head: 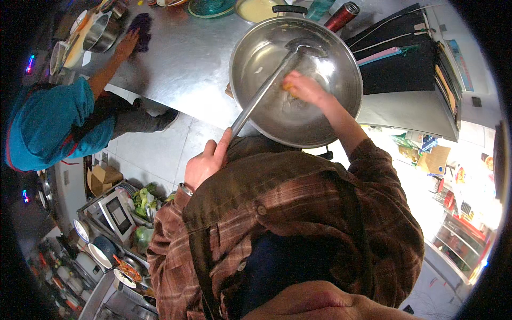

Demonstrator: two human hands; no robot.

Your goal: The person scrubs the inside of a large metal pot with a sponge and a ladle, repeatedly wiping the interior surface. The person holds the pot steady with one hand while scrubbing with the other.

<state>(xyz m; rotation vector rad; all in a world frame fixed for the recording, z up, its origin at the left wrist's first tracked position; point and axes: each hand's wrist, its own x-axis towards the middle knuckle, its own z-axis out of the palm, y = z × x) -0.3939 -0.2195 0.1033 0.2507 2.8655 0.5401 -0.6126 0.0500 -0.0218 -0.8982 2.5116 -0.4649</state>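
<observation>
A wide stainless steel wok (256, 96) with black-trimmed side handles stands in front of me at the edge of the steel worktop. My left hand (206, 166) grips the handle end of a long steel wok utensil (260, 94), index finger stretched along the shaft. Its broad head rests against the wok's far inner wall. Inside the wok, my right hand (306, 89) is closed on a small yellow-orange thing (289, 87), largely covered by the fingers and blurred. Whether it is a sponge or a cloth I cannot tell. A little liquid seems to glisten on the wok's bottom.
On the steel worktop (180, 60), a co-worker's hand (129, 42) presses a dark purple cloth (142, 32). Past the wok are a bowl of pale yellow liquid (256, 10), a green glass dish (210, 7) and a red can (342, 17). A black-topped cabinet (396, 60) borders the right.
</observation>
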